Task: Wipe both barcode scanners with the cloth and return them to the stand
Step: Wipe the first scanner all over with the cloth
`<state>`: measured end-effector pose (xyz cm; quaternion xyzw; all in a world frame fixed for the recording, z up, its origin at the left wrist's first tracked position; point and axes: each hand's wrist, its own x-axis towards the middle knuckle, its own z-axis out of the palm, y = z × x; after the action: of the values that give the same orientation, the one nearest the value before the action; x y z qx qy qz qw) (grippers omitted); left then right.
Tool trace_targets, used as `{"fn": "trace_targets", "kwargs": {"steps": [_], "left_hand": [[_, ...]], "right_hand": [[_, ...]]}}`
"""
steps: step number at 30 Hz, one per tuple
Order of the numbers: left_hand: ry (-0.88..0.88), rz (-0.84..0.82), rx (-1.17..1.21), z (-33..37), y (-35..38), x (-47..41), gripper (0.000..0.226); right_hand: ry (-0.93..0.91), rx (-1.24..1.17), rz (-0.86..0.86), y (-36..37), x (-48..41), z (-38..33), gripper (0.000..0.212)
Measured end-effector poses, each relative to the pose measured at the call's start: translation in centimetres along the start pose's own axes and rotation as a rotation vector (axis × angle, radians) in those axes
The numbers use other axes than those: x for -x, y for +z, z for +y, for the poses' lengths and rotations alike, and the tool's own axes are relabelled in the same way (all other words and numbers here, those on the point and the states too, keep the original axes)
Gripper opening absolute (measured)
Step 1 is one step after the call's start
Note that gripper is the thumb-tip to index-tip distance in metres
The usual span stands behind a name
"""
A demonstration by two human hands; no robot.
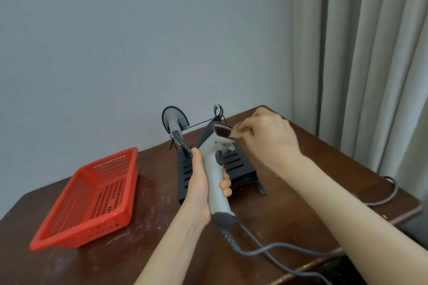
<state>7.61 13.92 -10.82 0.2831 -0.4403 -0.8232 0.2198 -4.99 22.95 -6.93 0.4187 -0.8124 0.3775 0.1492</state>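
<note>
The black slotted stand [240,169] sits toward the back of the brown wooden surface [289,210]. Directly in front of it, the left hand [199,183] wraps its fingers and thumb round the pale grey handle of the held scanner [214,183], keeping it upright and lifted above the stand's base, with its dark window facing right. Just right of the stand's top, the right hand [271,136] has its fingers curled and pinches a small tan cloth [237,134], which is pressed against the edge of that window. The second scanner [173,120] hangs head up in the stand's left holder, its coiled lead dropping to the base. The stand's right holder, a forked black clip [217,112], rises just behind the head of the held scanner. A grey cable [266,250] runs from the butt of the held scanner, in front of the stand, and curves off to the right. A red perforated basket [92,192] lies left of the stand. A pale curtain [359,53] hangs behind and to the right of the stand.
</note>
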Motion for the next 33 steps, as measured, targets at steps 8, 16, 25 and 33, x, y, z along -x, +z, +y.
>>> {"fn": "trace_targets", "kwargs": {"steps": [8, 16, 25, 33], "left_hand": [[0.022, -0.007, 0.037, 0.1, 0.0, 0.0, 0.070], [0.045, 0.032, -0.016, 0.3, 0.0, 0.2, 0.071], [0.032, 0.042, -0.021, 0.0, 0.4, 0.4, 0.071], [0.035, 0.024, -0.037, 0.2, 0.7, 0.4, 0.072]], "right_hand": [[-0.136, -0.337, 0.157, -0.6, 0.7, -1.2, 0.022], [-0.082, -0.256, 0.113, 0.3, 0.8, -0.6, 0.031], [-0.080, -0.072, -0.105, 0.4, 0.7, -0.5, 0.033], [-0.092, -0.184, -0.028, 0.7, 0.9, -1.2, 0.033]]}}
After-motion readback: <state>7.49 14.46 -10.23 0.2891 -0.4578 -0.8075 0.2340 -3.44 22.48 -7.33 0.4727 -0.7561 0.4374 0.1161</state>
